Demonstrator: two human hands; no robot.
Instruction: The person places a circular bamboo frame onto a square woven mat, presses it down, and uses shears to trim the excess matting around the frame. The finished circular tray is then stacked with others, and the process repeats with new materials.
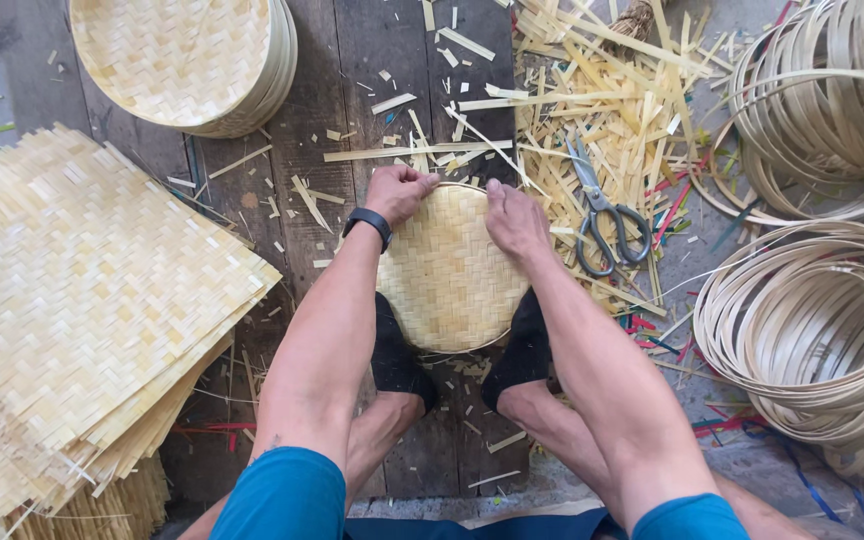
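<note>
While both feet brace the woven bamboo tray [449, 275], the left hand [399, 192] and right hand [514, 220] (fingers curled shut on its far rim) should press evenly.

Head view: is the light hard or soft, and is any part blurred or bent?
Head view: the light is soft and even, with only faint shadows under the arms; the woven tray held by the left hand and right hand is sharp; the scissors show no glare; the bamboo hoops near the right edge look slightly stretched by the wide lens.
</note>
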